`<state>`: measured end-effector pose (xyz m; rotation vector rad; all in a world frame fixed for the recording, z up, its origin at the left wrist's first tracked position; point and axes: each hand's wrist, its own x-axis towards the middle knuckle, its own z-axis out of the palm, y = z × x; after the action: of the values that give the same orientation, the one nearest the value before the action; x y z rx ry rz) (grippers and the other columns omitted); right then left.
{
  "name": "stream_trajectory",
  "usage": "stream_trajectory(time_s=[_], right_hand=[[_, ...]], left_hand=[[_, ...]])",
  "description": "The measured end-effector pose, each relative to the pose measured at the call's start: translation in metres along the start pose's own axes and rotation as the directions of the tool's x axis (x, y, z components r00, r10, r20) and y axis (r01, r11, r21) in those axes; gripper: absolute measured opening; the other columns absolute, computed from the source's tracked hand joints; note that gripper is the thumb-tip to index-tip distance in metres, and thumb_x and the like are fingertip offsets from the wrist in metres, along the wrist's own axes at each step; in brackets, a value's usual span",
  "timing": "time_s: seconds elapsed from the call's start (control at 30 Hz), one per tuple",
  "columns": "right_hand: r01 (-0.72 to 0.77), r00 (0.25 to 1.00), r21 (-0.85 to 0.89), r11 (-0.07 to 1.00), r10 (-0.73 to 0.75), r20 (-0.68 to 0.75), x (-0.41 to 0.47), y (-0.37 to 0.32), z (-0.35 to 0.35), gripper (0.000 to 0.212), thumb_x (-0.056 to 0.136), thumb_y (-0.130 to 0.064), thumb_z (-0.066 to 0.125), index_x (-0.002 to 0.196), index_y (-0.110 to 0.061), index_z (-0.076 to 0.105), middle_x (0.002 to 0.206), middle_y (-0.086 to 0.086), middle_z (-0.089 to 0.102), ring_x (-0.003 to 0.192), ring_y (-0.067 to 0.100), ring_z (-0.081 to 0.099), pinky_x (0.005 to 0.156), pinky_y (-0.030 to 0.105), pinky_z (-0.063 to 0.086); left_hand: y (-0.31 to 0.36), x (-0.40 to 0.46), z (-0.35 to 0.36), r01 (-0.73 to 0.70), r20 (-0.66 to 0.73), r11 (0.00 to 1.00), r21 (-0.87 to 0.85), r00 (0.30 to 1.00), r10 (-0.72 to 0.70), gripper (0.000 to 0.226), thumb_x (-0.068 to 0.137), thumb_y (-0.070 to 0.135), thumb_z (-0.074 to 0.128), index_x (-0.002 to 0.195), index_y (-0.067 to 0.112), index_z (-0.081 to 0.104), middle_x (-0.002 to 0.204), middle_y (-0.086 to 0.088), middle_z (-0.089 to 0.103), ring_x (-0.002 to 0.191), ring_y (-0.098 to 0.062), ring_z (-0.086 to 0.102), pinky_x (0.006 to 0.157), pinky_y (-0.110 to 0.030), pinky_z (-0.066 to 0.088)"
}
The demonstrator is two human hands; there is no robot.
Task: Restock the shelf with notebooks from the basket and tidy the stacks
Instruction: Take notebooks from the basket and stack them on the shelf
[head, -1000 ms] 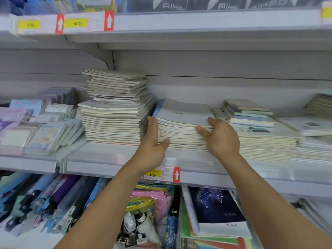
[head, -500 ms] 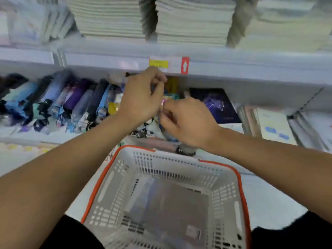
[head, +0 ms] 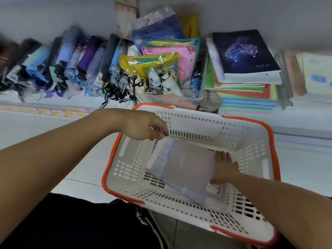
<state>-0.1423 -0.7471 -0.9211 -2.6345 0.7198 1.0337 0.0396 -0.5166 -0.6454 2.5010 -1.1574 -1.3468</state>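
Note:
A white plastic basket with an orange rim (head: 107, 177) sits low in front of me. Grey-blue notebooks (head: 186, 168) lie flat on its bottom, the top one a little askew with a barcode label at its near corner. My right hand (head: 225, 166) reaches down inside the basket, its straight fingers lying against the right edge of the top notebook. Over the basket's far left corner hovers my left hand (head: 143, 126), fingers loosely curled and holding nothing. The notebook shelf above is out of view.
Behind the basket runs a low shelf with a row of folded umbrellas (head: 71, 60), a clear bin of coloured packets (head: 161, 56) and a stack of notebooks topped by a dark constellation cover (head: 240, 51). My dark-clothed leg (head: 71, 221) is at the lower left.
My view has dropped from the upper notebook shelf to the basket. Both hands left the shelf stack; the right hand has gone down into the basket onto the notebooks.

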Motion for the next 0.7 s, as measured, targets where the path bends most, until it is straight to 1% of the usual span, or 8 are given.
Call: stream_trajectory(time_s=[0.17, 0.3, 0.4, 0.5, 0.57, 0.6, 0.63, 0.7], right_hand=[[0.054, 0.992, -0.144, 0.988, -0.070, -0.103, -0.003, -0.016, -0.033, 0.081, 0.068, -0.045, 0.083, 0.133, -0.013, 0.046, 0.126, 0.007, 0.052, 0.117, 0.026, 0.055, 0.095, 0.039, 0.047], [0.326, 0.875, -0.049, 0.944, -0.282, 0.394, -0.037, -0.074, -0.118, 0.045, 0.088, -0.026, 0.071, 0.125, -0.002, 0.061, 0.114, 0.012, 0.067, 0.096, 0.028, 0.069, 0.069, 0.034, 0.057], [0.638, 0.765, -0.066, 0.767, -0.621, 0.171, -0.075, -0.114, -0.175, 0.020, 0.089, -0.033, 0.068, 0.095, -0.014, 0.067, 0.084, -0.001, 0.062, 0.077, 0.020, 0.059, 0.059, 0.028, 0.043], [0.757, 0.653, 0.064, 0.650, -0.754, -0.072, -0.103, -0.132, -0.203, 0.023, 0.085, -0.023, 0.068, 0.067, -0.017, 0.056, 0.069, 0.001, 0.055, 0.064, 0.019, 0.051, 0.059, 0.034, 0.039], [0.764, 0.621, 0.237, 0.600, -0.783, -0.020, -0.110, -0.133, -0.214, 0.029, 0.090, -0.020, 0.064, 0.064, -0.016, 0.050, 0.066, 0.000, 0.048, 0.060, 0.015, 0.044, 0.056, 0.032, 0.036], [0.691, 0.597, 0.435, 0.578, -0.795, 0.108, -0.110, -0.129, -0.218, 0.025, 0.094, -0.025, 0.061, 0.072, -0.016, 0.054, 0.074, 0.001, 0.052, 0.065, 0.014, 0.049, 0.058, 0.032, 0.041], [0.521, 0.547, 0.645, 0.559, -0.798, 0.251, -0.108, -0.124, -0.219, 0.021, 0.098, -0.033, 0.058, 0.085, -0.016, 0.062, 0.088, 0.004, 0.059, 0.078, 0.017, 0.060, 0.064, 0.034, 0.050], [0.239, 0.537, 0.765, 0.598, -0.738, 0.409, -0.086, -0.111, -0.205, 0.038, 0.097, -0.049, 0.052, 0.104, -0.016, 0.067, 0.109, 0.010, 0.067, 0.103, 0.028, 0.068, 0.081, 0.040, 0.057]], left_hand=[[-0.006, -0.004, 0.001, 0.072, -0.061, 0.994, 0.083, 0.996, -0.067, 0.028, 0.095, 0.036, 0.058, 0.122, 0.028, 0.060, 0.116, 0.010, 0.064, 0.094, -0.004, 0.058, 0.075, -0.006, 0.043], [-0.001, 0.004, 0.012, 0.129, 0.043, 0.967, 0.220, 0.989, -0.141, 0.067, 0.086, 0.039, 0.071, 0.143, 0.029, 0.039, 0.116, 0.006, 0.060, 0.092, -0.011, 0.056, 0.076, -0.020, 0.043], [-0.003, 0.012, 0.022, 0.172, 0.096, 0.983, 0.060, 0.980, -0.177, 0.100, 0.081, 0.028, 0.078, 0.152, 0.040, 0.010, 0.085, 0.000, 0.068, 0.076, -0.021, 0.069, 0.071, -0.033, 0.057], [-0.002, 0.007, 0.018, 0.202, 0.100, 0.896, -0.395, 0.979, -0.177, 0.063, 0.088, 0.018, 0.071, 0.141, 0.021, 0.037, 0.094, -0.022, 0.071, 0.076, -0.029, 0.073, 0.066, -0.036, 0.061], [-0.005, -0.003, 0.010, 0.211, 0.119, 0.826, -0.522, 0.977, -0.175, 0.049, 0.080, 0.035, 0.078, 0.118, 0.011, 0.060, 0.103, -0.020, 0.071, 0.088, -0.022, 0.073, 0.074, -0.030, 0.059], [-0.008, -0.007, 0.007, 0.228, 0.156, 0.810, -0.539, 0.973, -0.170, 0.059, 0.067, 0.052, 0.083, 0.109, 0.013, 0.065, 0.105, -0.015, 0.072, 0.092, -0.016, 0.072, 0.077, -0.027, 0.058], [-0.011, -0.011, 0.006, 0.267, 0.178, 0.790, -0.552, 0.963, -0.202, 0.073, 0.053, 0.067, 0.082, 0.104, 0.017, 0.068, 0.107, -0.009, 0.072, 0.095, -0.012, 0.072, 0.080, -0.026, 0.057], [-0.009, -0.018, 0.006, 0.325, 0.134, 0.807, -0.493, 0.945, -0.299, 0.078, 0.051, 0.080, 0.073, 0.102, 0.021, 0.074, 0.108, 0.000, 0.072, 0.095, -0.011, 0.071, 0.080, -0.025, 0.057]])
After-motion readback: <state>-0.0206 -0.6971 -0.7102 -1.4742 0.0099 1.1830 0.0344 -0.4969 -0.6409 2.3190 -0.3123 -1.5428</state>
